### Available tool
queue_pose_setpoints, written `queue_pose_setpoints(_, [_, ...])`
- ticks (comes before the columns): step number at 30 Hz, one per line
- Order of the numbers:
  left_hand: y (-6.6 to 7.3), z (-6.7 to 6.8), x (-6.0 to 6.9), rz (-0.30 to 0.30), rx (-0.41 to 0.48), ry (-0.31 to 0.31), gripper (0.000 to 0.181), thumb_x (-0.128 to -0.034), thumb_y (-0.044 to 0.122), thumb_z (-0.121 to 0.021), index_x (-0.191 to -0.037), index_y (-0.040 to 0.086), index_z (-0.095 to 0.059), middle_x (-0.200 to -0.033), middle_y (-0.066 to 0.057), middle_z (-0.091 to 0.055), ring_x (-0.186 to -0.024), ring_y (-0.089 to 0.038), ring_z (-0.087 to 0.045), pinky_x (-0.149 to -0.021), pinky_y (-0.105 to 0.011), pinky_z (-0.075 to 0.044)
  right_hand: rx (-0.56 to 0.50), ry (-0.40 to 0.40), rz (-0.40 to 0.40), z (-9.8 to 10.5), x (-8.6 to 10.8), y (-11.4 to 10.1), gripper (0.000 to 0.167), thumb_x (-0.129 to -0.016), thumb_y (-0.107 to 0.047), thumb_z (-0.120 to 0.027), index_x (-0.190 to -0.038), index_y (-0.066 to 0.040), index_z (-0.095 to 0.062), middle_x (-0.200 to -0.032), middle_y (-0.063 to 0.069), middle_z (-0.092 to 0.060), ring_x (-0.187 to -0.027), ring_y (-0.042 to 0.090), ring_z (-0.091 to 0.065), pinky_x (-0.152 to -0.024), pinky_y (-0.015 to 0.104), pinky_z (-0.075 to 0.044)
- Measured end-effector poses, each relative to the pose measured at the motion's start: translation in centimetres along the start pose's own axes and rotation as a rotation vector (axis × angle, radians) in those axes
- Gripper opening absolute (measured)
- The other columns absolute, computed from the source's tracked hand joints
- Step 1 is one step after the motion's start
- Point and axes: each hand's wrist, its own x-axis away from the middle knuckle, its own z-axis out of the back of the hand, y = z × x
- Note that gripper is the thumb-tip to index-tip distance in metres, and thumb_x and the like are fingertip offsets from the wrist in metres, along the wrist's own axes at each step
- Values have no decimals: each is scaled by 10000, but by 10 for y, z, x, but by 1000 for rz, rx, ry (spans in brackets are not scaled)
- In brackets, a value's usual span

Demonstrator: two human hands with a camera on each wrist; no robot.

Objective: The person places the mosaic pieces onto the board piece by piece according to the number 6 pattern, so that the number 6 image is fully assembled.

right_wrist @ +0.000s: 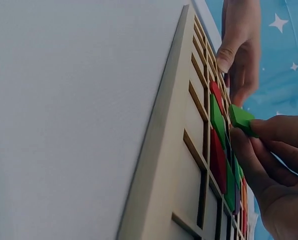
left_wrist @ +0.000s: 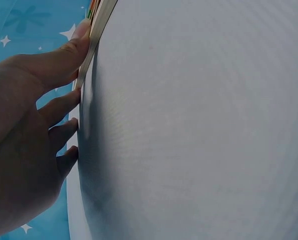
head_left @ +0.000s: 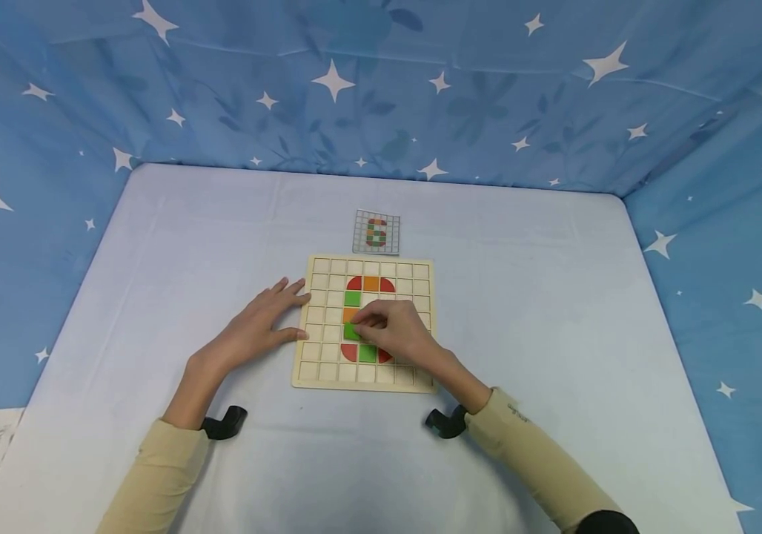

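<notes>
A wooden grid board [head_left: 310,356] lies on the white table, with red quarter-round, orange and green tiles set in its cells. My right hand [head_left: 401,330] is over the board's middle, pinching a green square tile [right_wrist: 241,119] between thumb and fingertip. That tile is tilted and appears raised above the cells on the left side of the pattern. At the board's left edge, my left hand [head_left: 254,326] has its fingers spread, with thumb [left_wrist: 81,32] and fingertips touching the rim. My right hand hides some middle and right cells in the head view.
Just beyond the board lies a small grid card [head_left: 376,232] printed with a red, orange and green figure. White cloth [head_left: 521,282] covers the table, and blue star-patterned curtains [head_left: 381,96] rise behind it and at both sides. Black curved pieces [head_left: 224,424] sit by the wrists.
</notes>
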Motion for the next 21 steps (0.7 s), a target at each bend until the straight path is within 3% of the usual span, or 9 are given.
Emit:
queue_pose_setpoints(9, [1, 0, 1, -8, 6, 8, 692, -944, 341, -756, -1528, 79, -493, -1707, -86, -259, -1599, -364, -117, -1296, -578, -110, 86, 0, 88, -6, -3, -3, 71, -910, -77, -777, -976, -57, -791, -895, 40, -772, -768, 98, -712, -717, 172, -591])
queue_pose_setpoints(21, [3, 1, -1, 19, 2, -20, 690, -948, 328, -756, -1539, 99, -482, -1719, -45, -233, -1610, -322, -89, -1308, -546, -94, 190, -23, 127, -3, -3, -4, 70, -917, -65, -768, -979, -61, -798, -903, 31, -769, -768, 98, -687, -715, 164, -573])
